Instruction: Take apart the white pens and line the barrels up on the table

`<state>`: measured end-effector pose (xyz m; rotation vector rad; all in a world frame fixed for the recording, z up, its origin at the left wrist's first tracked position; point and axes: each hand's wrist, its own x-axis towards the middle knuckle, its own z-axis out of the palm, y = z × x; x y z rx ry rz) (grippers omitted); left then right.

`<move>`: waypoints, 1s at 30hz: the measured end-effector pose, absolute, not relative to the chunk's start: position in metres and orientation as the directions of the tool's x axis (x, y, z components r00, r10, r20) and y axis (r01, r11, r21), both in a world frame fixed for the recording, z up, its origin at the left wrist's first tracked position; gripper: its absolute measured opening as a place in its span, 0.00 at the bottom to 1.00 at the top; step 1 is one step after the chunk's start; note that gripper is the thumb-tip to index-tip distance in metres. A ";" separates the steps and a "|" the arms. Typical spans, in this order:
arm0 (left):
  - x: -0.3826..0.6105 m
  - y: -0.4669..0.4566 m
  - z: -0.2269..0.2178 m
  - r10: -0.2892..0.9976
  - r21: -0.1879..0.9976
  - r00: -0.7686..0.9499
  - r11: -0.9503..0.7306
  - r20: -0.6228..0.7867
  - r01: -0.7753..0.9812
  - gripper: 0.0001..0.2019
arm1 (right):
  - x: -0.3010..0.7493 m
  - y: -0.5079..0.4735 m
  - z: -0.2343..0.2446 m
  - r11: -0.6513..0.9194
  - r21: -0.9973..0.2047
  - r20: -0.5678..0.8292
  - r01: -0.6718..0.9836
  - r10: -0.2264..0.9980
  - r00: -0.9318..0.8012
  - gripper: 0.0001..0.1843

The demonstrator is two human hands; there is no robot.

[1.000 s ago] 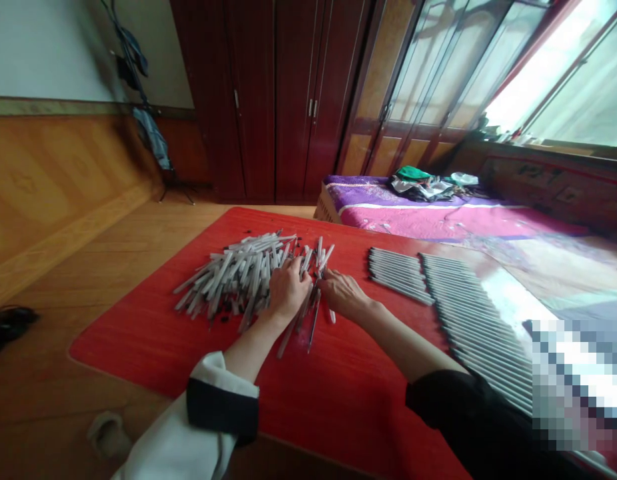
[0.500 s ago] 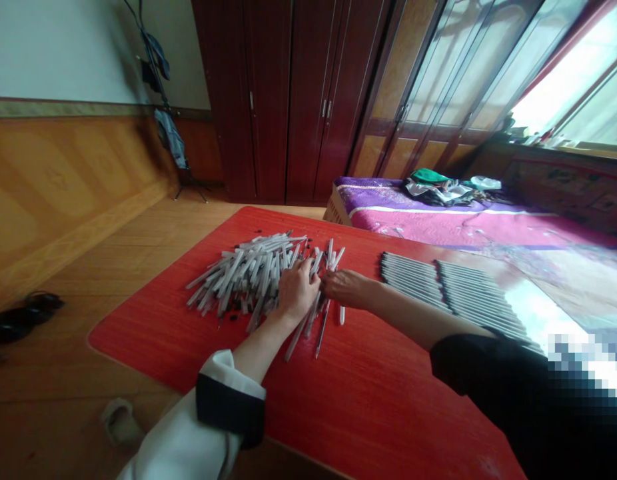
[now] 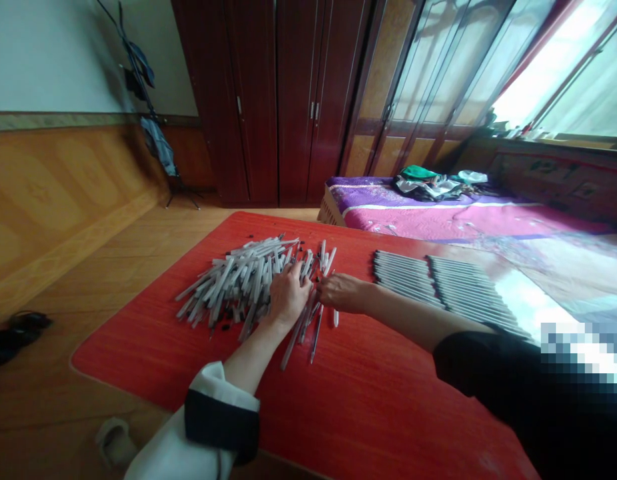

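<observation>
A loose heap of grey-white pens (image 3: pixel 236 283) lies on the red table (image 3: pixel 338 393). My left hand (image 3: pixel 287 297) rests palm down on the heap's right edge, fingers curled over several pens. My right hand (image 3: pixel 342 292) sits just to its right, fingers pinched on the pens between the two hands. A few pens (image 3: pixel 308 330) stick out toward me from under the hands. Two neat rows of aligned pens (image 3: pixel 438 283) lie farther right on the table.
A bed with a purple and pink cover (image 3: pixel 428 213) and crumpled cloths stands behind the table. Dark red wardrobes (image 3: pixel 288 100) line the back wall. A stand with hanging cloth (image 3: pixel 148 120) is in the left corner. Dark shoes (image 3: pixel 13 330) lie on the wooden floor.
Both hands stay at the heap's right edge with only small finger shifts. The view swung slightly right and then back left.
</observation>
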<state>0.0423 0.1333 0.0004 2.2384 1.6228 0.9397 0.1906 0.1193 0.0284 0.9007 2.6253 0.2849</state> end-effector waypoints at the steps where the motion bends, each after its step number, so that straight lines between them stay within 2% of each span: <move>1: 0.042 0.134 0.000 0.913 0.528 0.181 -0.364 0.366 0.768 0.17 | 0.192 0.116 0.029 0.772 0.275 -0.230 0.574 0.632 -0.740 0.13; 4: 0.040 0.136 -0.001 0.910 0.580 0.168 -0.376 0.380 0.723 0.16 | 0.195 0.105 0.032 0.713 0.115 -0.010 0.691 0.697 -0.717 0.10; 5: 0.040 0.137 -0.001 0.909 0.610 0.171 -0.385 0.379 0.693 0.15 | 0.196 0.103 0.033 0.651 0.005 0.117 0.759 0.754 -0.647 0.09; 7: 0.039 0.139 -0.002 0.912 0.684 0.195 -0.400 0.360 0.610 0.13 | 0.200 0.101 0.037 0.457 -0.338 0.368 0.823 0.869 -0.331 0.08; 9: 0.039 0.141 -0.003 0.913 0.765 0.227 -0.407 0.338 0.498 0.12 | 0.205 0.104 0.039 0.310 -0.711 0.454 0.632 0.888 0.076 0.08; 10: 0.040 0.142 -0.004 0.909 0.799 0.246 -0.413 0.335 0.437 0.11 | 0.208 0.107 0.039 0.295 -0.834 0.436 0.465 0.870 0.231 0.09; 11: 0.041 0.142 -0.005 0.902 0.825 0.267 -0.422 0.340 0.376 0.11 | 0.212 0.109 0.039 0.313 -0.904 0.403 0.291 0.850 0.338 0.09; 13: 0.043 0.143 -0.007 0.880 0.851 0.306 -0.448 0.364 0.276 0.11 | 0.218 0.113 0.036 0.378 -0.926 0.341 0.009 0.824 0.452 0.10; 14: 0.044 0.142 -0.008 0.867 0.854 0.327 -0.462 0.377 0.241 0.11 | 0.221 0.114 0.035 0.403 -0.911 0.319 -0.081 0.817 0.481 0.11; 17: 0.045 0.141 -0.010 0.840 0.853 0.364 -0.488 0.402 0.185 0.10 | 0.225 0.114 0.032 0.441 -0.876 0.298 -0.196 0.814 0.499 0.12; 24: 0.047 0.136 -0.011 0.845 0.860 0.365 -0.476 0.390 0.184 0.10 | 0.218 0.106 0.044 0.466 -0.867 0.359 -0.175 0.829 0.429 0.11; 30: 0.049 0.132 -0.011 0.853 0.850 0.362 -0.473 0.376 0.232 0.11 | 0.210 0.108 0.039 0.439 -0.898 0.409 -0.001 0.836 0.367 0.10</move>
